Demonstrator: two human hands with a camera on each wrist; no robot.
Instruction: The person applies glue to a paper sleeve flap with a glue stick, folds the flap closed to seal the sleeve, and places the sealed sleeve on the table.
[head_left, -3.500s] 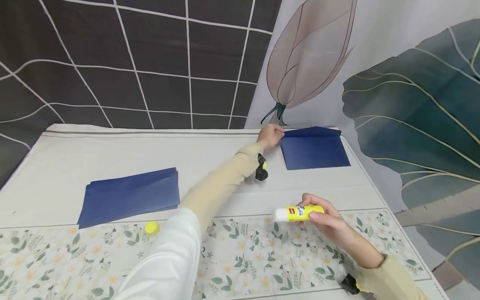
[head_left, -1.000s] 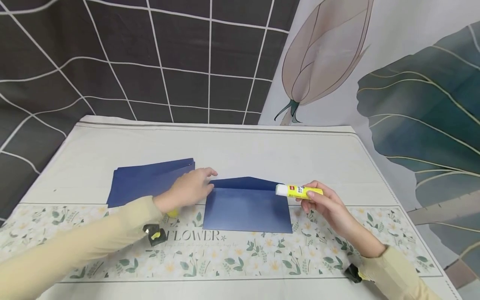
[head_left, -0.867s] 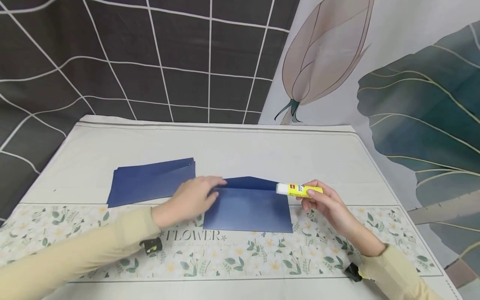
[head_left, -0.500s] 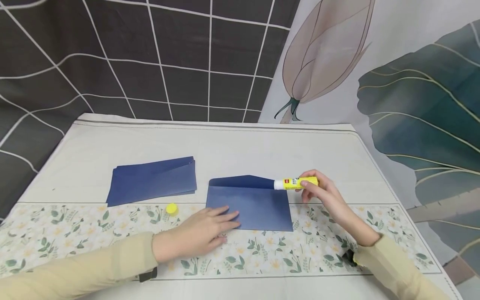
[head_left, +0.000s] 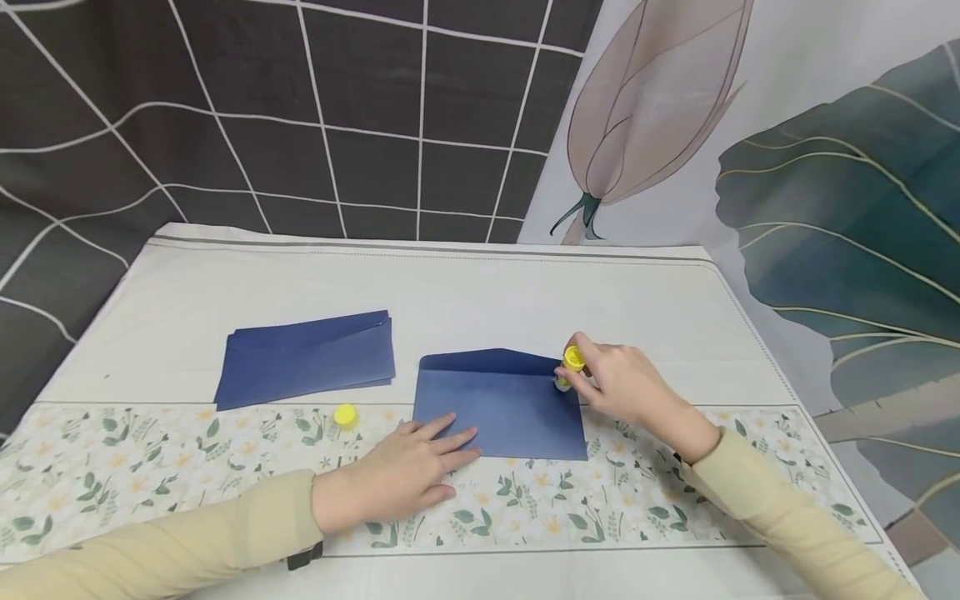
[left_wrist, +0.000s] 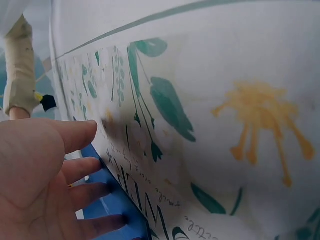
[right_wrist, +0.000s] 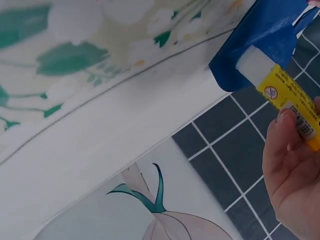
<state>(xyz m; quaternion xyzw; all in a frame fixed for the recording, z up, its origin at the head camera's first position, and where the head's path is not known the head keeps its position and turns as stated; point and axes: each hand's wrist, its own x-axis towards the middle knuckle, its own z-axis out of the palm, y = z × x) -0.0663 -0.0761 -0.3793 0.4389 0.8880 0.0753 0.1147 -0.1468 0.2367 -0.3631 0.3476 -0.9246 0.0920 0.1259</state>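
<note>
A dark blue envelope [head_left: 498,412] lies on the table with its flap [head_left: 487,361] spread toward the far side. My left hand [head_left: 408,471] rests flat on its lower left corner, fingers spread. In my right hand [head_left: 618,379] is a yellow glue stick [head_left: 572,360], gripped between thumb and fingers and held upright. Its white end meets the right end of the flap. The right wrist view shows the glue stick [right_wrist: 290,100] with its white tip against the blue paper [right_wrist: 230,65]. In the left wrist view, the fingertips of the left hand [left_wrist: 45,185] touch the envelope [left_wrist: 115,210].
A small stack of dark blue envelopes [head_left: 303,362] lies to the left. The yellow cap [head_left: 345,416] stands between that stack and my left hand. A floral-printed cloth [head_left: 187,492] covers the table, and a dark gridded curtain [head_left: 360,167] hangs behind it.
My left hand came down from the flap's left end onto the envelope's lower left corner. The right hand turned the glue stick from lying sideways to upright on the flap. Earlier, the envelope was brought nearer.
</note>
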